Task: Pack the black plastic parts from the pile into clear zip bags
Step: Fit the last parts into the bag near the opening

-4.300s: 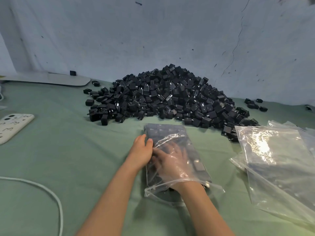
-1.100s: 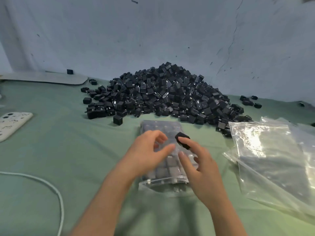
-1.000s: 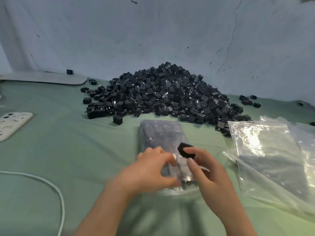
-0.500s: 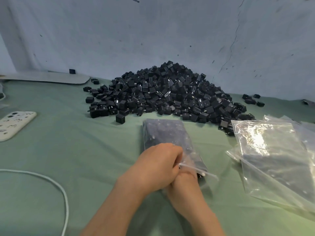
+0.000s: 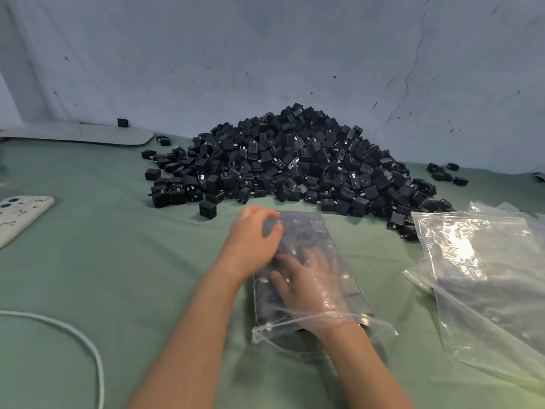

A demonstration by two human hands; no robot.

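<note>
zip bag [image 5: 312, 231] lies flat under both hands, part-filled | right hand [image 5: 306, 286] inside via the mouth, fingers spread on the packed parts [image 5: 352, 292] | left hand [image 5: 253, 239] curled over its far-left corner | pile of black plastic parts [image 5: 295, 166] just beyond | film's floppy, slick, load likely hefty: support from underneath, don't lift by the zip

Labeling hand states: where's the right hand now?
Head view, lower centre: the right hand lies inside the zip bag, just right of the left hand gripping the bag's far corner.
</note>
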